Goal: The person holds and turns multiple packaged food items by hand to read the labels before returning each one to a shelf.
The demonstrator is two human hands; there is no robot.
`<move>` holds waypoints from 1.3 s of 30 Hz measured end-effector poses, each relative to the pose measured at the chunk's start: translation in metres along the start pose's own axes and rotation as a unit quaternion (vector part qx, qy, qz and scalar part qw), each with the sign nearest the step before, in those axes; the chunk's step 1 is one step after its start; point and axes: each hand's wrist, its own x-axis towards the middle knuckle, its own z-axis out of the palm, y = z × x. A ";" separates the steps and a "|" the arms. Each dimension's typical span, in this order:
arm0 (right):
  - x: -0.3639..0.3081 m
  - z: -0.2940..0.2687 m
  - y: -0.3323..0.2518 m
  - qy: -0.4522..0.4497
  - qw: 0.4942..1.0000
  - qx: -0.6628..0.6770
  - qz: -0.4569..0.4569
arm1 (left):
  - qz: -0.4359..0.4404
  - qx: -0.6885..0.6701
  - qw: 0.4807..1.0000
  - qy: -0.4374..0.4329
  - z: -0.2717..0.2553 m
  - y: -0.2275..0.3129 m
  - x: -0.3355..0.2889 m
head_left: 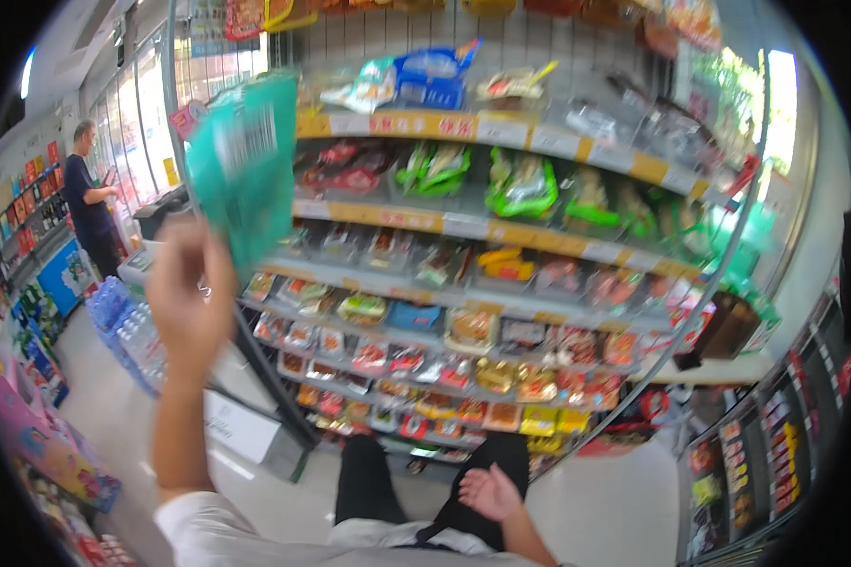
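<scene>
My left hand (191, 283) is raised and pinched round the lower edge of a teal-green snack bag (255, 175) with a pale barcode patch. Hand and bag are both blurred by motion. The bag hangs in the air before the left end of a tall shelf rack (416, 219) stocked with packaged snacks. Low in front of my right thigh, my right hand (489, 491) has its palm up and fingers loosely apart, holding nothing. On the top shelf lie a blue bag (432, 76) and a white-and-teal bag (361, 87); green-edged packs (522, 181) sit one level below.
A person (90, 194) in dark clothes stands at the far left. Wrapped bottle packs (128, 331) and a white box (241, 430) are on the floor left of the rack. Another shelf unit (766, 444) stands at the right, and a brown box (728, 324) rests beyond the rack.
</scene>
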 end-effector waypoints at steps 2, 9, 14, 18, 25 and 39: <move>0.003 0.022 -0.003 0.025 0.999 -0.029 0.011 | 0.129 0.081 0.988 -0.021 -0.015 -0.006 -0.095; 0.033 0.052 0.000 0.063 0.927 -0.369 0.028 | -0.097 -0.050 0.962 -0.250 0.069 0.003 -0.364; 0.022 0.070 0.026 0.051 0.877 -0.476 -0.035 | -0.122 -0.099 0.925 -0.345 0.075 0.027 -0.468; -0.007 0.060 0.045 0.246 0.848 -0.462 -0.085 | -0.126 -0.173 0.892 -0.398 0.082 0.052 -0.477; -0.011 0.054 0.041 0.351 0.848 -0.361 -0.165 | -0.259 -0.206 0.798 -0.503 0.100 0.030 -0.463; -0.007 0.037 0.020 0.313 0.871 -0.366 -0.096 | -0.661 -0.408 0.347 -0.526 0.129 0.038 -0.482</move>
